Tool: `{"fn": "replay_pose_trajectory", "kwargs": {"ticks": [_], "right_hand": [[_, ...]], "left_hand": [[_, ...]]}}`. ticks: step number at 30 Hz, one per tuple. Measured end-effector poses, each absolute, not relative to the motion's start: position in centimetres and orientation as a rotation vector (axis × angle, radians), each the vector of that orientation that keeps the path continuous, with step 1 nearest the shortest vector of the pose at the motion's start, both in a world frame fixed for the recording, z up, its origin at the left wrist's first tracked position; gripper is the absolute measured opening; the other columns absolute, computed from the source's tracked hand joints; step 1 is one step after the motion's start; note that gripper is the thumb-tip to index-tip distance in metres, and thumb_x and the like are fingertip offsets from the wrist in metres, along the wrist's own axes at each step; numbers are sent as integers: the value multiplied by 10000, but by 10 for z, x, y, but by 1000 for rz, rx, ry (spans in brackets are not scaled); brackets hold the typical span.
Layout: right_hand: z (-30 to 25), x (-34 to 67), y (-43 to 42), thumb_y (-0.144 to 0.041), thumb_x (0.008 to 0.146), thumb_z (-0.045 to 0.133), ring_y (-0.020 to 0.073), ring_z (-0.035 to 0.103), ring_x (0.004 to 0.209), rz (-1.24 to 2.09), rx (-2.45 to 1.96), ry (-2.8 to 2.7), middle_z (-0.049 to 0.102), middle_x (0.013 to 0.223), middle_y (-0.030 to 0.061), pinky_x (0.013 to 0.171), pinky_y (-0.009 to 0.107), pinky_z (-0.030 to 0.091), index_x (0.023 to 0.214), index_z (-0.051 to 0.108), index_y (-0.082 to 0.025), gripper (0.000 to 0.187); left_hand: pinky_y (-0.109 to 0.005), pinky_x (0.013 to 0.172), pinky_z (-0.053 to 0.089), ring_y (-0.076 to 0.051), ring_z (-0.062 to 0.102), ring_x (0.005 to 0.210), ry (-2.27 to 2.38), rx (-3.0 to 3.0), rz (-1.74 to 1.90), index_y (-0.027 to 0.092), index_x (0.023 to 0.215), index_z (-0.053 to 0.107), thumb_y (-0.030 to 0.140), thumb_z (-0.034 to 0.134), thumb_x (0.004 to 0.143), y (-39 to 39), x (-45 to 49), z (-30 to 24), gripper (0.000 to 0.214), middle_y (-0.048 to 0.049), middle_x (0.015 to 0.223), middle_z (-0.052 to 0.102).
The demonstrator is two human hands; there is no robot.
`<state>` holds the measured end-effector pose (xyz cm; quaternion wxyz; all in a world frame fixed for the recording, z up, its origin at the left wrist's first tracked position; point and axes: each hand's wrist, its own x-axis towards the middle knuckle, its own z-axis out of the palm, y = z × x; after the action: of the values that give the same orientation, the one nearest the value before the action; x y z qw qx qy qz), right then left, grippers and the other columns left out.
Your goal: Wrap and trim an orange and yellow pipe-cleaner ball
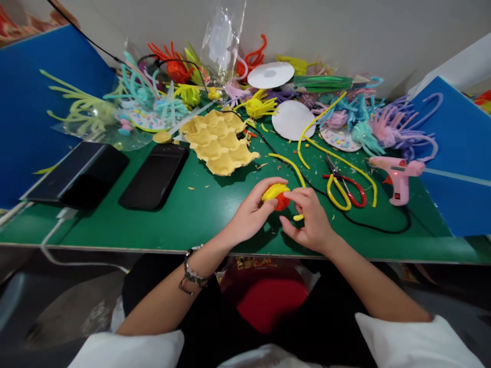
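1. L hand (pixel 249 212) clamped on yellow-red coil (pixel 276 196), held just over table (pixel 199 214), near its front edge.
2. R hand (pixel 312 222) pinches the loose yellow end (pixel 298 217); if the pinch slips, wrap prob springs undone.
3. Black cord (pixel 383 231) lies by R wrist, scissors (pixel 343 188) near: could snag.

Head camera looks steeply down, close over table (pixel 215 217).

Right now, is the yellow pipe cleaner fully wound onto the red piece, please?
Partly wound: the yellow pipe cleaner coils over the red piece between left hand and right hand; one end sticks out loose.
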<state>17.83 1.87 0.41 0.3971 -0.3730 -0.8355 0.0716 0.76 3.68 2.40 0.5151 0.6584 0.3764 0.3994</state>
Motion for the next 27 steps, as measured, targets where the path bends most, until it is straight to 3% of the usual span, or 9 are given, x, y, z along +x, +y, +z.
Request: {"fn": "replay_pose_trajectory", "kwargs": {"ticks": [5,10,17,27], "right_hand": [[6,180,19,-228,852,515,177,580,853,43,-971,-2148,543,1007,49,674,306,527,1306,417,-327,475],[7,177,18,-221,870,520,152,590,800,-28,-917,-2160,559,931,34,628,260,505,1194,473,-297,336],[0,177,14,-217,865,506,136,560,712,0,-951,-2162,549,902,14,591,255,469,1049,521,-319,211],[8,178,16,-211,817,568,155,565,781,318,-833,-1982,567,976,55,544,267,462,1206,425,-250,416]], "left_hand": [[-307,941,414,-186,524,1070,904,1582,943,209,1229,426,280,471,843,33,9,24,395,-65,1240,527],[-316,921,429,-189,531,1021,886,1637,909,185,1216,409,291,445,848,31,7,25,385,-78,1176,535],[-360,1032,353,-228,449,1195,910,1800,872,194,1232,383,238,407,843,28,3,26,392,-93,1301,471],[-276,874,415,-166,527,963,831,1604,895,172,1212,371,319,455,864,28,5,24,387,-70,1116,522]]}}
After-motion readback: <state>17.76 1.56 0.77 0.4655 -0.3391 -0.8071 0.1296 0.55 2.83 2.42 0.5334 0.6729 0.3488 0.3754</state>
